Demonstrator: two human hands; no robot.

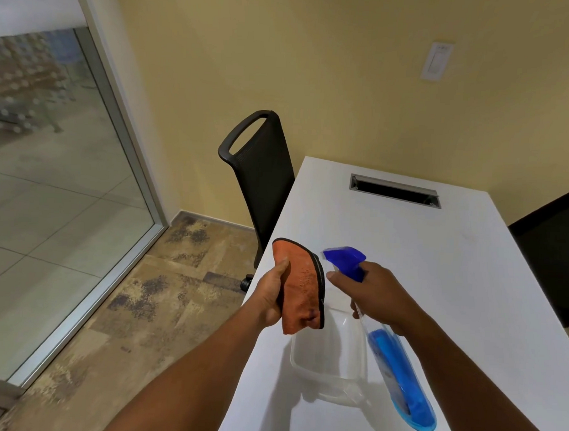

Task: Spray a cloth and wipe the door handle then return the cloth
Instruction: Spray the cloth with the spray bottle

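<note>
My left hand (pixel 271 293) grips the soft, light orange microfiber cloth (pixel 301 286), bunched above the white table (pixel 406 240) edge, as my right hand (pixel 376 292) clasps the blue-triggered spray bottle (pixel 397 360) by its neck, nozzle toward the cloth.

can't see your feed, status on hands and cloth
Left hand grips orange cloth. Right hand holds spray bottle, nozzle aimed at cloth. Nothing between them; door handle out of view.
</note>
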